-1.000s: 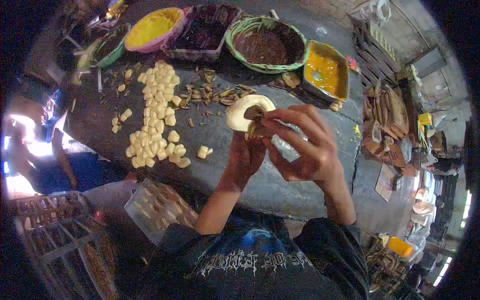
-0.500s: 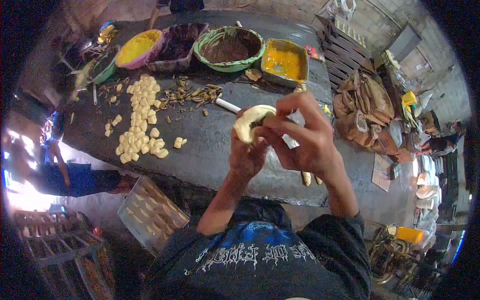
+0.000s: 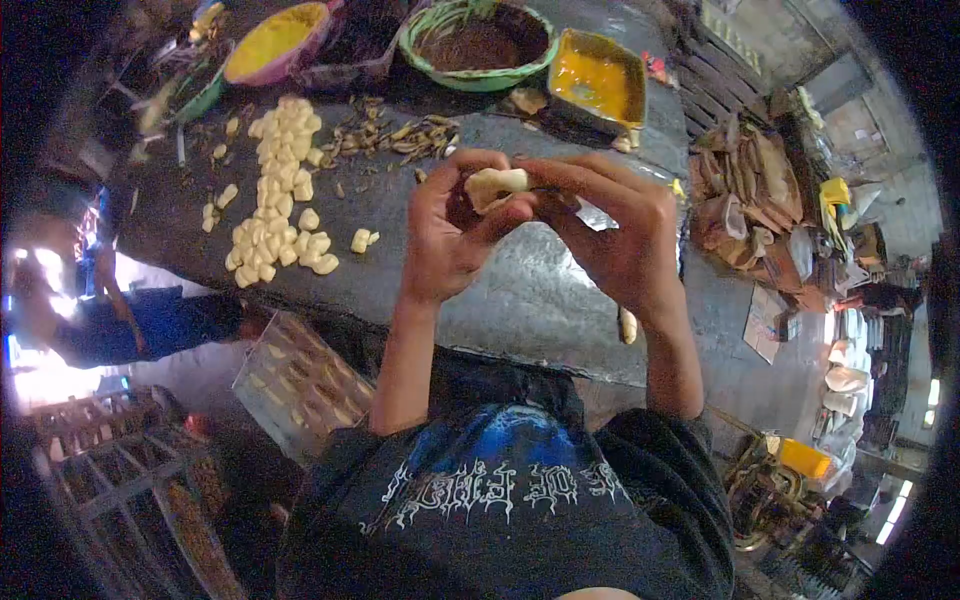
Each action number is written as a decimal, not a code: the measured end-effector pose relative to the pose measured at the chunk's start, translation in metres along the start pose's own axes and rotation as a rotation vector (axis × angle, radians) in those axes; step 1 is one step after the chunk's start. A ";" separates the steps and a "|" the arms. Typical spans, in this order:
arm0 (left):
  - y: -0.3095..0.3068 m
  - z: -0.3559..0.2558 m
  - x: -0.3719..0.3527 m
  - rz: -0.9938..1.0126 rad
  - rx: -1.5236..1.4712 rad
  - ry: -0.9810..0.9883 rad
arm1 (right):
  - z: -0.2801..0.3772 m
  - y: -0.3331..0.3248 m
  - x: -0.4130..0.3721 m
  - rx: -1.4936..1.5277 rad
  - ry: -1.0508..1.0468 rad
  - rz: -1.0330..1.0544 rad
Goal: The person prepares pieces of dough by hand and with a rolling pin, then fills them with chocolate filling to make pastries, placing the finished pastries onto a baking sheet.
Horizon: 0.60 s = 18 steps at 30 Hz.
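Note:
My left hand [image 3: 450, 235] and my right hand [image 3: 615, 235] meet over the dark stone table [image 3: 500, 290], and both pinch one pale piece of dough [image 3: 495, 185] between their fingertips. The dough is folded shut, with only its top edge showing between my fingers. Whatever is inside it is hidden. A heap of small pale dough pieces [image 3: 275, 190] lies on the table to the left of my hands.
Along the far edge stand a yellow-filled pink bowl [image 3: 275, 40], a green bowl of dark brown filling [image 3: 480, 45] and a tin of orange filling [image 3: 595, 85]. Brown scraps [image 3: 395, 135] lie nearby. A tray of shaped pieces [image 3: 300, 385] sits below left. Another person [image 3: 120, 320] is at the left.
The open dough round with dark filling has been folded shut. My hands have risen toward the camera and now both pinch it closed. The view has shifted, so the bowls sit higher.

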<state>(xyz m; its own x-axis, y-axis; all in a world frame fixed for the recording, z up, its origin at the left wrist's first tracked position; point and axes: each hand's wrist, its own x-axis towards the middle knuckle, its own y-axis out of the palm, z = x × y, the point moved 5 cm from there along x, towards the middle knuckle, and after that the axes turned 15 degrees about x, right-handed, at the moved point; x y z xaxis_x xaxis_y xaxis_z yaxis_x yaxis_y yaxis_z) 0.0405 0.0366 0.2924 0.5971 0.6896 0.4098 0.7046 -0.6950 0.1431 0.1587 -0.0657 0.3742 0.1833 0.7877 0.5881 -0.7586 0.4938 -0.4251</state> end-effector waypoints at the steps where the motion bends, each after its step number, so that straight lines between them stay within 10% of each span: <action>1: -0.010 0.009 0.002 0.010 0.013 -0.037 | -0.009 0.009 0.000 -0.031 0.024 0.060; 12: -0.111 0.181 -0.041 0.420 0.812 -0.384 | -0.205 0.155 -0.108 0.122 0.620 0.121; 18: -0.100 0.254 -0.061 0.669 0.984 -0.366 | -0.230 0.176 -0.164 -0.278 0.747 0.038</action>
<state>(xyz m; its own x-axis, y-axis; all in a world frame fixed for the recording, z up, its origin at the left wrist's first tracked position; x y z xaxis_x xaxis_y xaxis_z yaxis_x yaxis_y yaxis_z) 0.0305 0.1157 0.0241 0.9097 0.3851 -0.1557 0.1145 -0.5928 -0.7972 0.1385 -0.0230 0.0448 0.6057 0.7957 -0.0054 -0.6072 0.4578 -0.6494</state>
